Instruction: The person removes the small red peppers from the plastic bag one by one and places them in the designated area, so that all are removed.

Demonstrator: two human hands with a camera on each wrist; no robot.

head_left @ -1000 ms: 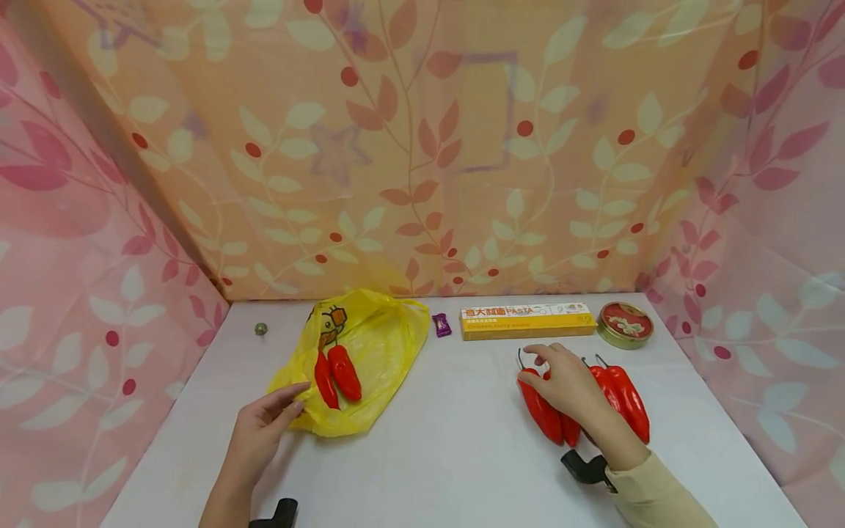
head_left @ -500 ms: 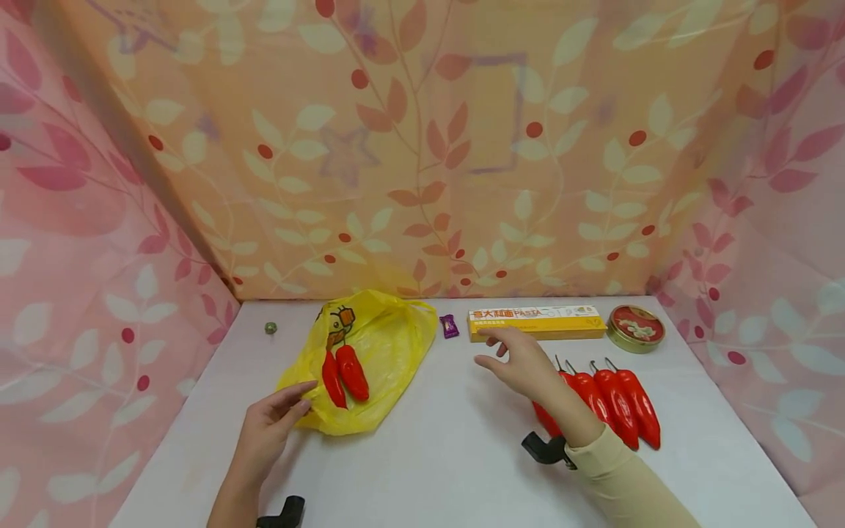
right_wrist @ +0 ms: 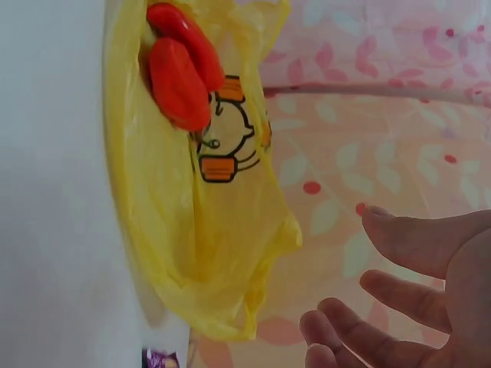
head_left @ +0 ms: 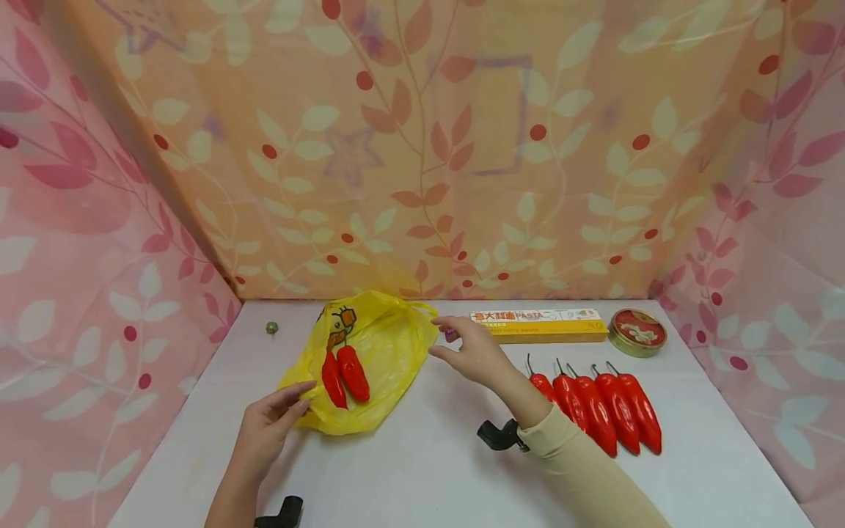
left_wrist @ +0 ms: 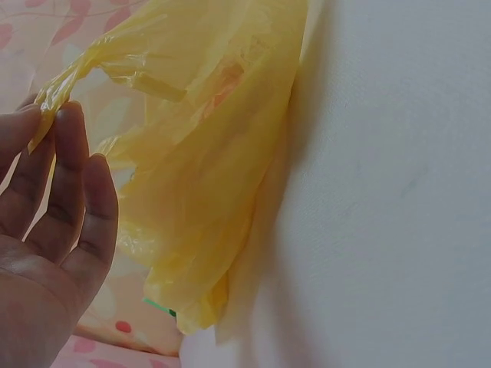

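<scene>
A yellow plastic bag point(head_left: 386, 350) with a cartoon print lies flat on the white table point(head_left: 429, 469), and two red peppers point(head_left: 345, 375) rest on it. My left hand point(head_left: 300, 396) pinches the bag's near left edge; in the left wrist view that edge of the bag point(left_wrist: 215, 176) rises to my fingertips point(left_wrist: 65, 126). My right hand point(head_left: 455, 341) hovers open and empty beside the bag's right edge. The right wrist view shows its spread fingers point(right_wrist: 399, 307) apart from the bag point(right_wrist: 207, 230) and the peppers point(right_wrist: 180, 73). Several more red peppers point(head_left: 597, 411) lie in a row by my right forearm.
A yellow pasta box point(head_left: 538, 326) and a round red tin point(head_left: 637, 331) stand at the back right. A purple candy point(head_left: 450, 335) peeks out behind my right hand. A small dark object point(head_left: 271, 327) sits at the back left. Patterned cloth walls enclose three sides.
My right hand left the row of peppers and moved left, empty, to the bag's right edge. The left hand stayed at the bag's edge.
</scene>
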